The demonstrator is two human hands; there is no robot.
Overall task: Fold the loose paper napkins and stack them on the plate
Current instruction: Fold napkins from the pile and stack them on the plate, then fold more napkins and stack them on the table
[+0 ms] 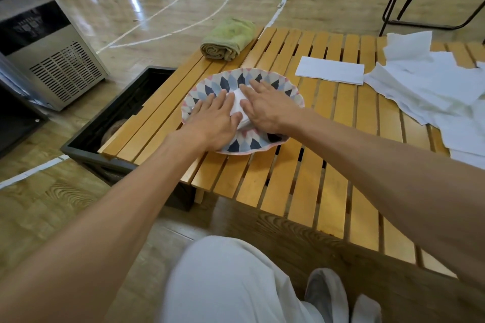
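Note:
A patterned plate (265,78) with blue, grey and pink diamonds rests on the slatted wooden table (301,170). A folded white napkin (240,106) lies in its middle. My left hand (212,120) and my right hand (265,106) both lie flat on that napkin, fingers spread, pressing it down and hiding most of it. One folded napkin (330,69) lies on the table to the right of the plate. A heap of loose white napkins (430,86) covers the table's right side.
A rolled green towel (228,39) sits at the table's far left corner. A black crate (123,118) stands on the floor against the table's left edge. A metal appliance (49,60) is at the left, a black chair frame (409,5) at the back right.

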